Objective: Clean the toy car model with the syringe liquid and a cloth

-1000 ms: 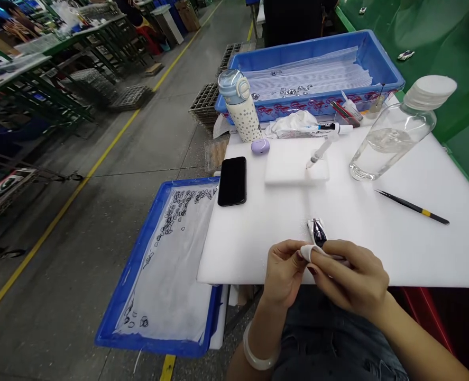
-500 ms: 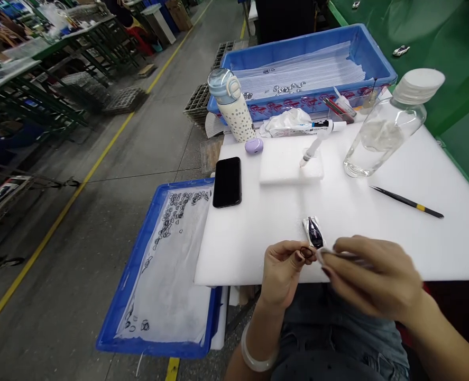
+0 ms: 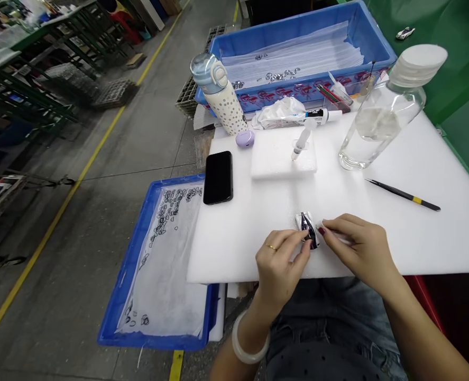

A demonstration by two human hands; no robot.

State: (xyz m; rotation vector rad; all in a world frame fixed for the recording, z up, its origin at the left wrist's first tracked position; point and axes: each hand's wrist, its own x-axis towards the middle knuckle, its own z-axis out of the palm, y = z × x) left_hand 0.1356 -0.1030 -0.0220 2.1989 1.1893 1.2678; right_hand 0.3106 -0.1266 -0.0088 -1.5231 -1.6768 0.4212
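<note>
A small white-and-black toy car (image 3: 304, 219) lies near the table's front edge. My left hand (image 3: 284, 262) is over its near end, thumb and index finger closed in a pinch at the car's dark top. What sits between those fingertips is too small and too hidden to make out. Just to the right, my right hand (image 3: 359, 243) pinches a small piece of white cloth (image 3: 343, 238), mostly covered by the fingers. Farther right lie black tweezers (image 3: 403, 194) with a yellow band.
A syringe (image 3: 301, 145) rests on a white foam block (image 3: 266, 166). Around it are a phone (image 3: 218, 177), a purple case (image 3: 245, 138), a dotted bottle (image 3: 226, 108), a tube (image 3: 317, 116) and a clear bottle (image 3: 371, 129). Blue trays (image 3: 139, 222) hold small dark rings and clear parts.
My left hand has brought a small dark ring-shaped piece from in front of the car onto it. My right hand has drawn back from the left, still with the white cloth. The view has shifted slightly.
</note>
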